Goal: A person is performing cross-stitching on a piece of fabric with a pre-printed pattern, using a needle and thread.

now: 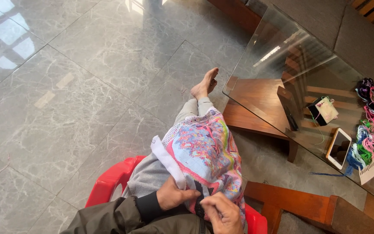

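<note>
A colourful cross-stitch cloth with a white edge lies draped over my lap and grey trouser leg. My left hand grips the near edge of the cloth, fingers curled into it. Right beside it, my right hand pinches the cloth near a dark patch, fingers closed; whether it holds a needle is too small to tell. I sit on a red plastic chair, one bare foot stretched out on the floor.
A glass-topped wooden table stands to the right. On it lie a bundle of coloured threads, a phone, a small pincushion-like box and a dark remote. Grey marble floor spreads left.
</note>
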